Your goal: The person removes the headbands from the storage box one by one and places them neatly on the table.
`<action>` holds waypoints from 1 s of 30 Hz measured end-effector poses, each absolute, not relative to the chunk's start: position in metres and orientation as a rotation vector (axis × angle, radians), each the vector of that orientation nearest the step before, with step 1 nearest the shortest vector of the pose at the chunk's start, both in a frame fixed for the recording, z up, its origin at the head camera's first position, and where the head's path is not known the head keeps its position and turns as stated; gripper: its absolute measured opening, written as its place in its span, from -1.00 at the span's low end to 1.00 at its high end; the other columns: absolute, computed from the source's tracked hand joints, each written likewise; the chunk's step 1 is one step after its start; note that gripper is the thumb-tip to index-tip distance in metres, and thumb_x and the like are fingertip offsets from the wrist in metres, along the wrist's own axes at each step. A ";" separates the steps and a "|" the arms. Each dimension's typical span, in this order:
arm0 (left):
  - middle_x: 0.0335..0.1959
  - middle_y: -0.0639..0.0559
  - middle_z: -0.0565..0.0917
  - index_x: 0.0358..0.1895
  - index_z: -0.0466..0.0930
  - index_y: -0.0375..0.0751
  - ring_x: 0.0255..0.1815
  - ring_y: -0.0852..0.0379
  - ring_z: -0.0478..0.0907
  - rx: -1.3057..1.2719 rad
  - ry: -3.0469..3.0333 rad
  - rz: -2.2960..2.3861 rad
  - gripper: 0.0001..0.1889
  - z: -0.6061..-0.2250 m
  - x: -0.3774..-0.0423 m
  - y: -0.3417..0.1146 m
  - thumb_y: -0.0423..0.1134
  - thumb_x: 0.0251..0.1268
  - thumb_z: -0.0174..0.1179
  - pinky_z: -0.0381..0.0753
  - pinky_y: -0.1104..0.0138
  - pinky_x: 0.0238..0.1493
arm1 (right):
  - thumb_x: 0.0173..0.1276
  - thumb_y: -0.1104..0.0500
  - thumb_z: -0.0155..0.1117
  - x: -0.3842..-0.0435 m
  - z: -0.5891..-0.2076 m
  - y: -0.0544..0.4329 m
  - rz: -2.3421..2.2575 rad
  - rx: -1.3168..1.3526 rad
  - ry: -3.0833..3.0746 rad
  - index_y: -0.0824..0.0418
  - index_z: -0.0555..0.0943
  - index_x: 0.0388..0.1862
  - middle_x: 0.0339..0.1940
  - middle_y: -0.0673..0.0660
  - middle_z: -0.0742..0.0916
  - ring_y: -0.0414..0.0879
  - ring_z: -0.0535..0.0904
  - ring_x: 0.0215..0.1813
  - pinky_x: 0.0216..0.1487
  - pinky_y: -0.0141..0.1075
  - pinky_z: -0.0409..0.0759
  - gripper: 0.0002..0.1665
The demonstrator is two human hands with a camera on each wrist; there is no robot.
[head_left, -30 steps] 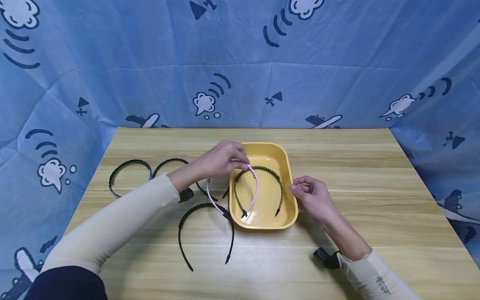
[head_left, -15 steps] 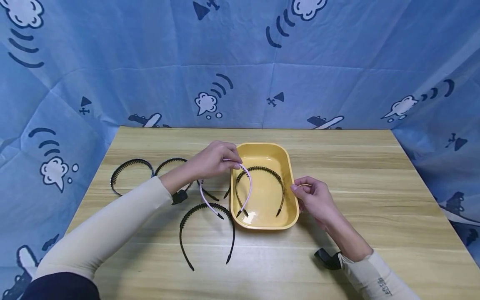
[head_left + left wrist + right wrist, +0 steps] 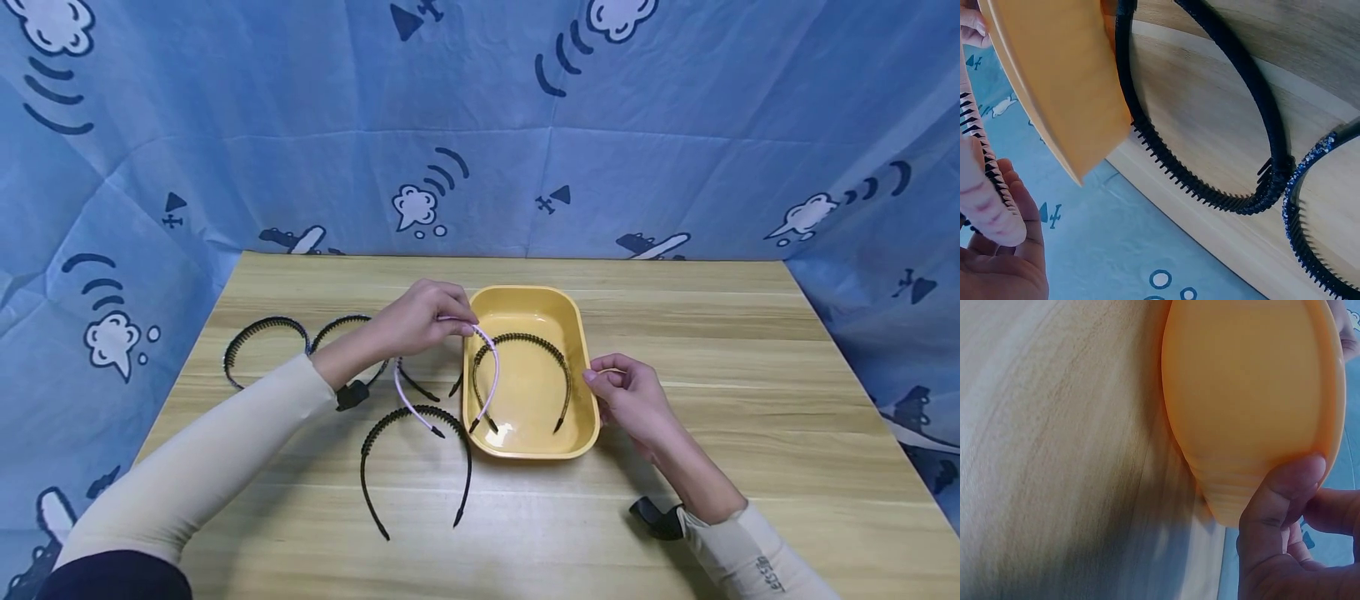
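Note:
My left hand [image 3: 423,318] pinches the top of a lilac headband [image 3: 492,379] between thumb and fingers. The headband hangs above the left rim of a yellow plastic tray [image 3: 581,333], one tip over the tray and the other outside it. Dark teeth line its inner side in the left wrist view, where my left hand [image 3: 1019,250] is curled around it. My right hand [image 3: 630,404] grips the tray's right rim, with the thumb [image 3: 1297,475] on the outer wall in the right wrist view. A dark toothed headband [image 3: 528,337] lies in the tray.
A black headband [image 3: 366,475] lies on the wooden table [image 3: 712,333] in front of the tray's left corner. Left of the tray are a glittery dark headband [image 3: 228,354] and a black one [image 3: 431,393], partly hidden by my left arm. A blue patterned curtain [image 3: 480,100] surrounds the table.
My left hand has moved a little to the left with the lilac headband, which has shifted toward the tray's left rim. My right hand has stayed on the tray's rim.

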State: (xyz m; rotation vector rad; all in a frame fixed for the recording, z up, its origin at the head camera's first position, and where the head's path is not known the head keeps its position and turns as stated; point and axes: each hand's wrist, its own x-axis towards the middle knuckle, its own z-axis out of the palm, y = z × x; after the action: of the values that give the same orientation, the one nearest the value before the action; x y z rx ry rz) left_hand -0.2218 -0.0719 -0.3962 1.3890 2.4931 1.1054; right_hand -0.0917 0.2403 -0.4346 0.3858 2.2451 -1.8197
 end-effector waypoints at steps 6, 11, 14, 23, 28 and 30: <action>-0.23 -0.09 0.81 -0.14 0.84 -0.36 -0.23 0.05 0.73 1.379 2.502 1.082 -0.86 -0.395 -0.222 -0.076 -0.39 0.29 0.43 0.74 0.30 -0.14 | 0.62 0.24 0.17 -0.092 -0.435 0.241 -1.815 0.385 2.250 0.45 0.43 0.20 -0.45 -0.10 0.67 -0.26 0.56 -0.50 -0.47 -0.36 0.60 -0.65; -0.24 -0.08 0.80 -0.12 0.84 -0.34 -0.24 0.07 0.72 1.349 2.501 1.054 -0.85 -0.396 -0.219 -0.083 -0.39 0.28 0.44 0.73 0.30 -0.15 | 0.62 0.25 0.17 -0.092 -0.435 0.241 -1.818 0.379 2.255 0.46 0.43 0.20 -0.46 -0.10 0.67 -0.26 0.55 -0.51 -0.48 -0.37 0.59 -0.66; -0.26 -0.06 0.79 -0.14 0.85 -0.33 -0.27 0.10 0.69 1.335 2.500 1.047 -0.86 -0.397 -0.217 -0.088 -0.38 0.28 0.44 0.70 0.31 -0.17 | 0.63 0.24 0.18 -0.092 -0.435 0.241 -1.819 0.375 2.253 0.46 0.43 0.19 -0.47 -0.10 0.68 -0.26 0.54 -0.51 -0.49 -0.37 0.58 -0.66; -0.24 -0.05 0.80 -0.13 0.85 -0.29 -0.26 0.11 0.69 1.328 2.500 1.053 -0.85 -0.406 -0.211 -0.105 -0.40 0.24 0.46 0.68 0.33 -0.19 | 0.63 0.23 0.17 -0.092 -0.433 0.241 -1.807 0.371 2.249 0.46 0.42 0.21 -0.46 -0.09 0.69 -0.26 0.56 -0.50 -0.47 -0.34 0.61 -0.64; -0.23 -0.05 0.81 -0.15 0.85 -0.30 -0.20 0.06 0.73 1.292 2.502 1.052 -0.86 -0.410 -0.208 -0.111 -0.41 0.24 0.46 0.74 0.25 -0.10 | 0.63 0.21 0.18 -0.092 -0.433 0.241 -1.800 0.375 2.247 0.45 0.42 0.20 -0.45 -0.08 0.70 -0.26 0.58 -0.49 -0.46 -0.34 0.63 -0.64; -0.24 -0.03 0.81 -0.15 0.85 -0.30 -0.21 0.07 0.73 1.283 2.498 1.049 -0.86 -0.412 -0.207 -0.113 -0.41 0.24 0.46 0.74 0.23 -0.07 | 0.63 0.21 0.18 -0.092 -0.433 0.241 -1.802 0.376 2.245 0.45 0.42 0.20 -0.45 -0.08 0.71 -0.26 0.58 -0.49 -0.46 -0.34 0.63 -0.64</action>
State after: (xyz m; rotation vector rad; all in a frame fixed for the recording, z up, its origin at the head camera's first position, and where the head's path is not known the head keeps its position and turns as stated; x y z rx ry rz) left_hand -0.2073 -0.1132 -0.4125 1.2834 2.4982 1.0493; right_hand -0.0922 0.2413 -0.4332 0.3760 2.2450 -1.8017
